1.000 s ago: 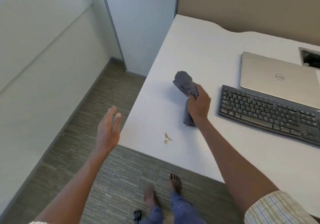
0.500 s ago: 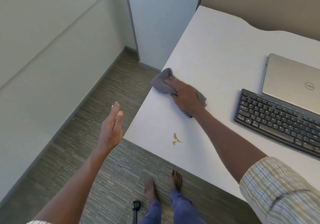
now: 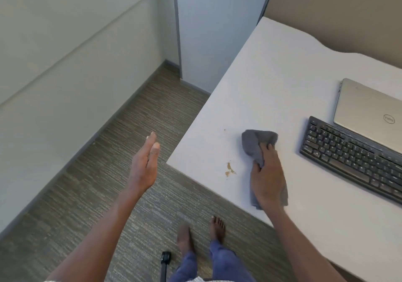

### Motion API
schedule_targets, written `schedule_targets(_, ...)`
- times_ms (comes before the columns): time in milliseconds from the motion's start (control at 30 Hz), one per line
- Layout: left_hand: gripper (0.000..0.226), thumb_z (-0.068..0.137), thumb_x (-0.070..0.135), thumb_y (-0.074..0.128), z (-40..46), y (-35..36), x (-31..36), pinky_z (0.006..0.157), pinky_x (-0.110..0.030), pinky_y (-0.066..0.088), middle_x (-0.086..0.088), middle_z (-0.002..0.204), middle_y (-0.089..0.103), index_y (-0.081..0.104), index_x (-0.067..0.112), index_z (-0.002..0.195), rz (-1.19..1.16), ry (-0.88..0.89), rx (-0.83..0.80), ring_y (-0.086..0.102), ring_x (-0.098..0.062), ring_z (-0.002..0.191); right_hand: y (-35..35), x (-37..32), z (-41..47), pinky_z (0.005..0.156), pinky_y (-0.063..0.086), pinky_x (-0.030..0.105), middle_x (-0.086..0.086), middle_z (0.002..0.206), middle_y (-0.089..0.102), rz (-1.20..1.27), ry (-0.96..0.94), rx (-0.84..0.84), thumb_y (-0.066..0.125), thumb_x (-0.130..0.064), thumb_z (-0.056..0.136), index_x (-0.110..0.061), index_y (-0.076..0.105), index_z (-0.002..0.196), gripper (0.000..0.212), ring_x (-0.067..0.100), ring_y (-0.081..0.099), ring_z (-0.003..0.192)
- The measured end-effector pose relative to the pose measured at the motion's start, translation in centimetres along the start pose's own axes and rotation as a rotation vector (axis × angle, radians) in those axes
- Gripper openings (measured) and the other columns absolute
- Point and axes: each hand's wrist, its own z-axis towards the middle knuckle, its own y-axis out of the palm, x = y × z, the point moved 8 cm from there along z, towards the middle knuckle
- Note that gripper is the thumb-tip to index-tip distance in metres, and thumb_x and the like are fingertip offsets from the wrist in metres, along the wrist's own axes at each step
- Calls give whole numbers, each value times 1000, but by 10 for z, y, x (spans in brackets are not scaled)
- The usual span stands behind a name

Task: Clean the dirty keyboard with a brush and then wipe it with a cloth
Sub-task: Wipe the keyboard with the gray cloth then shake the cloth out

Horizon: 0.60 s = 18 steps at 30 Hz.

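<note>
Cloth, grey, bunched, lies on surface near its front-left corner, w/ keyboard well apart to its right, toward front edge. Right hand lies on cloth, fingers curled into the folds, gripping it and pressing it to surface. Left hand off the surface, over floor just beyond left edge: fingers straight, together, holding nothing. Brown crumbs just left of cloth. Handling est.: cloth soft, light, limp, so grab a bunched wad, not an edge. Keyboard stiff, light, may slide when wiped; steady its left end. Brush not in view.
</note>
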Motion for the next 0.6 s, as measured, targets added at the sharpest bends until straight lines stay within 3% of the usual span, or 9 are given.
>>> schedule_targets(100, 60, 107, 45, 32, -7, -4, 1, 123, -22, 16, 0, 165, 27, 30, 14, 159, 11, 7, -8, 21, -9, 153, 30, -16, -22, 122, 16, 38, 7, 159, 29, -139, -12, -4, 57, -16, 93, -17, 37, 151, 62, 27, 23, 148)
schedule_targets(200, 64, 107, 49, 30, -7, -10, 2, 127, -34, 16, -1, 166, 23, 26, 13, 160, 13, 28, -14, 17, -9, 154, 54, -52, -34, 122, 19, 39, 11, 158, 31, -192, -77, -21, 59, -18, 91, -14, 35, 151, 64, 30, 26, 146)
schedule_targets(333, 67, 106, 54, 27, -7, -23, 2, 126, -32, 13, 1, 167, 20, 24, 14, 160, 63, 37, 4, 14, -10, 154, 84, -95, -46, 119, 28, 41, 10, 155, 38, -153, -206, -47, 62, -9, 89, -14, 40, 148, 63, 29, 32, 144)
schedule_targets(600, 61, 106, 40, 33, -29, -81, -16, 123, -24, 13, 6, 160, 23, 29, 9, 158, 71, -30, 152, 17, -10, 153, 157, -200, -71, 113, 37, 39, 10, 143, 52, 206, -343, -218, 61, 5, 85, -11, 54, 139, 57, 26, 45, 136)
